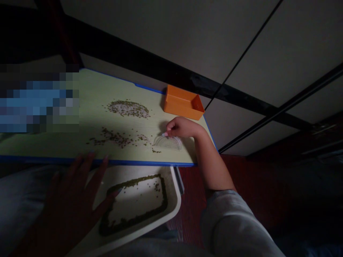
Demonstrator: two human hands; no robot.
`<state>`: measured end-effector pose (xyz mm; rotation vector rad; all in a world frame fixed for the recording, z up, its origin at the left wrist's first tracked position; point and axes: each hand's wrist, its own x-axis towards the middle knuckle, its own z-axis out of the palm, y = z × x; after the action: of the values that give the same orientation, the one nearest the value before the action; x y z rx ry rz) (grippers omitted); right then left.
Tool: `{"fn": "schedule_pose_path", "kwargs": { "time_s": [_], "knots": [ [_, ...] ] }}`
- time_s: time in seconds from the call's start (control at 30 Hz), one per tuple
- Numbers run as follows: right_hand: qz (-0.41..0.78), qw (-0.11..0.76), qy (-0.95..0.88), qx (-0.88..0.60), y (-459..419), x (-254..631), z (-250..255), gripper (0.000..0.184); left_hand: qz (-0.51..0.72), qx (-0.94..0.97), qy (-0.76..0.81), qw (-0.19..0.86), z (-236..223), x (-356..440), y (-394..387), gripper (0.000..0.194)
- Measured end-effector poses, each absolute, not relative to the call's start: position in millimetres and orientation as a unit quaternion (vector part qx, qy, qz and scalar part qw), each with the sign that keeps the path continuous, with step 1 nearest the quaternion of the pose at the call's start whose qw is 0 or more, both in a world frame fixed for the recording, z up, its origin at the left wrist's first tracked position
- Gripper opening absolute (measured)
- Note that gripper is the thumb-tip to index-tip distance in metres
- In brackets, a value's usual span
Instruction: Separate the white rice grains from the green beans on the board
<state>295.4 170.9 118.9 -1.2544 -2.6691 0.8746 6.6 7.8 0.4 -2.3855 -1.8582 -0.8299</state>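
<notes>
My right hand (182,127) pinches a clear protractor (168,142) by its curved edge, with the straight edge down on the pale tabletop (128,125). A few greenish beans (156,151) lie just left of it. Two spreads of small beans are on the table: a dense pile mixed with something pale (128,108) farther back, and a looser scatter of darker ones (115,138) nearer. My left hand (77,192) is in shadow, fingers spread, over the left part of a white basin (174,210) below the table edge. Green beans (142,214) line the basin's floor edges.
An orange rectangular box (183,103) stands at the table's back right corner, against a pale panelled wall (241,117). The table has a blue rim (150,163). At the left a blurred-out area (37,100) hides that side. Dark red flooring (193,207) shows at right.
</notes>
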Motion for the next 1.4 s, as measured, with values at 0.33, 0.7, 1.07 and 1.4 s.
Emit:
{"fn": "schedule_pose_path", "kwargs": {
  "time_s": [0.33,0.7,1.07,1.4],
  "knots": [
    [0.278,0.032,-0.857,-0.432,171.8,297.6,120.6,0.027,-0.244,-0.764,-0.597,0.012,-0.3,5.4,7.9,0.075],
    [0.291,0.029,-0.868,-0.401,171.6,295.3,118.9,0.032,-0.257,-0.759,-0.598,0.002,1.8,5.7,5.4,0.074],
    [0.276,0.017,-0.865,-0.419,170.9,295.8,120.5,0.029,-0.278,-0.759,-0.589,-0.003,2.8,10.1,8.5,0.073],
    [0.256,0.015,-0.862,-0.438,172.6,297.9,121.2,0.030,-0.250,-0.761,-0.598,0.002,0.4,5.8,6.1,0.074]
  ]
}}
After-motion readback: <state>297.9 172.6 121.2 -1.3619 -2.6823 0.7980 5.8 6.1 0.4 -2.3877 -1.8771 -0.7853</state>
